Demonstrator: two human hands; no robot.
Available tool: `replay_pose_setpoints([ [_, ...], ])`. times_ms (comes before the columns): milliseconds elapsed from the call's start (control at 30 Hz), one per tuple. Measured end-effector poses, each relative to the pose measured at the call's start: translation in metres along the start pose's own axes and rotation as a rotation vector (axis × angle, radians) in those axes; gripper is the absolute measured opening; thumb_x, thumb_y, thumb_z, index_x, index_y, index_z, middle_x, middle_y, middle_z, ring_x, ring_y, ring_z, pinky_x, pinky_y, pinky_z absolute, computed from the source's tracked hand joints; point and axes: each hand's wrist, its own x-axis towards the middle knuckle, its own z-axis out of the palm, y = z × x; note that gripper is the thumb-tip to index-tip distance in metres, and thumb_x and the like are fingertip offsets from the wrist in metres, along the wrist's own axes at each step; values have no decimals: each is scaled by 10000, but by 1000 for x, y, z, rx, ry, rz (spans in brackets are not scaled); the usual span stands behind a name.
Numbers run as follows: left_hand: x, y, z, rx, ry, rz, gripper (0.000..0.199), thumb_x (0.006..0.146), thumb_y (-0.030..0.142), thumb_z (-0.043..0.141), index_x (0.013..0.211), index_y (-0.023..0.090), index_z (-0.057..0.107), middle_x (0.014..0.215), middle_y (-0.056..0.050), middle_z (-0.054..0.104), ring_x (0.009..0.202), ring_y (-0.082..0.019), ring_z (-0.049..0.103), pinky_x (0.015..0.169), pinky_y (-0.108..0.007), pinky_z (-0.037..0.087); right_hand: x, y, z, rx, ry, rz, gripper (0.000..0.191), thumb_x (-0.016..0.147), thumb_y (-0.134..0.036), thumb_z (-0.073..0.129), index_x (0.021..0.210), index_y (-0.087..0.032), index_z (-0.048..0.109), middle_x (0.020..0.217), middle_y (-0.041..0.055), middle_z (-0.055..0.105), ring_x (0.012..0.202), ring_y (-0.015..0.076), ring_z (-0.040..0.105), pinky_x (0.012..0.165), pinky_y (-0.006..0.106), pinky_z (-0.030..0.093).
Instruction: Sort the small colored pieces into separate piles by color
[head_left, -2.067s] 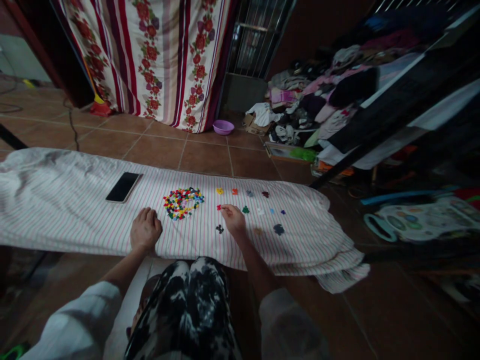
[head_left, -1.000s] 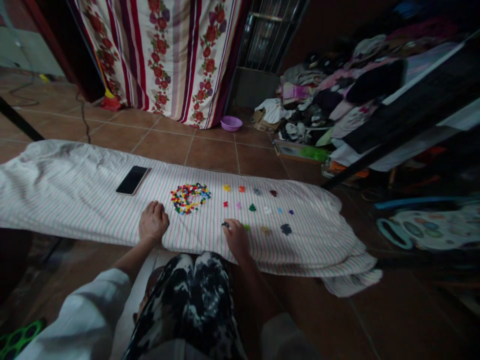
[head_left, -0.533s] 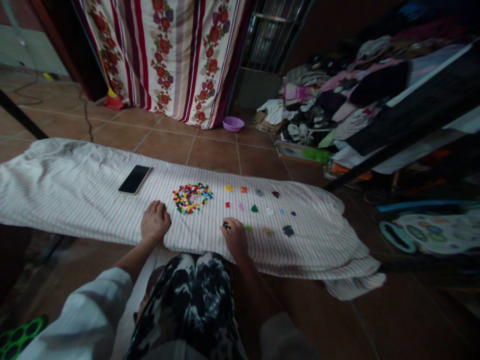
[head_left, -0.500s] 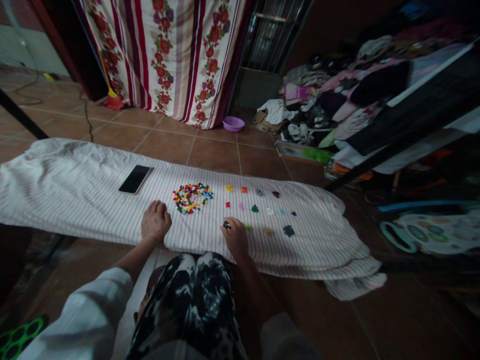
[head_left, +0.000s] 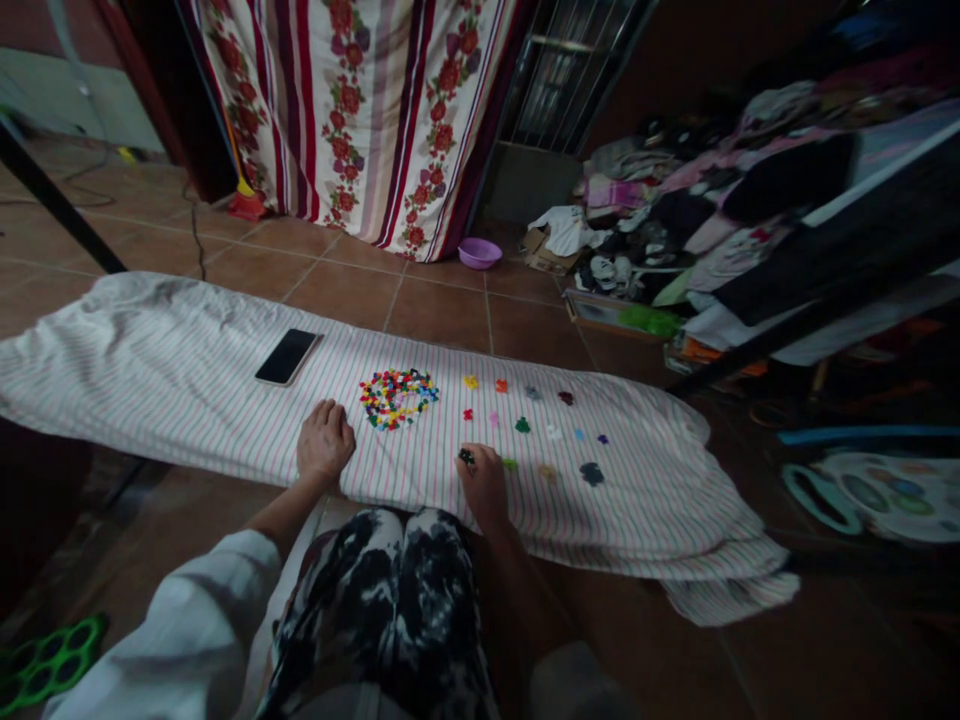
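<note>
My left hand (head_left: 327, 442) rests palm down on the striped cloth (head_left: 420, 470), fingers lying on the fabric and nothing visible in them. Beyond it is a heart-like cluster of tiny multicoloured pieces (head_left: 390, 412). My right hand (head_left: 484, 482) is at the near side of the cloth, thumb and forefinger curled around small black pieces (head_left: 466, 456); its other fingers are partly hidden. Sorted by colour, small groups lie past it: yellow pieces (head_left: 470, 382), orange pieces (head_left: 501, 385), red pieces (head_left: 468, 414), green pieces (head_left: 523, 425), tan pieces (head_left: 547, 473) and dark grey pieces (head_left: 592, 473).
A phone (head_left: 289, 357) lies on the cloth at the left. Past the far edge, a purple basin (head_left: 479, 253) stands on the tiled floor before a floral curtain (head_left: 345, 120). Clothes (head_left: 675, 200) are heaped at the right beside a dark slanted bar (head_left: 750, 350).
The whole view has shifted slightly, so everything appears a little farther right. Both hands keep nearly the same places on the cloth, and the right fingers stay at the black pieces.
</note>
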Motion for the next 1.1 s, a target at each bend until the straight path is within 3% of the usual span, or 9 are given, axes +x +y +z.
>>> replay_pose_setpoints([
  [433,0,-1,2,59,-3,5,354,861,213,410,1125,96,613,1268,-185,606,1268,-304,492,1076,-448,376,3,4,-7,-4,69,-87,298,896,-404,478,969,-189,672,983,118,678,951,248,598,876,421,478],
  [600,0,0,3,40,5,-9,354,862,211,411,1134,99,608,1281,-190,596,1283,-307,478,1080,-463,373,16,-10,-8,-22,94,-148,323,929,-370,437,968,-181,697,1001,119,687,962,241,593,895,414,456],
  [900,1,1,3,89,16,11,339,862,206,423,1114,98,621,1264,-172,612,1265,-300,500,1074,-432,398,67,-78,25,-30,-162,-200,332,901,-174,451,1054,-252,736,1040,67,654,1007,210,525,941,352,415],
  [1100,0,2,2,89,19,11,356,874,205,417,1146,93,617,1278,-175,607,1275,-295,493,1078,-431,398,103,-101,52,-167,-346,-190,345,906,-149,461,1038,-289,748,1070,64,637,1056,218,484,943,328,385],
])
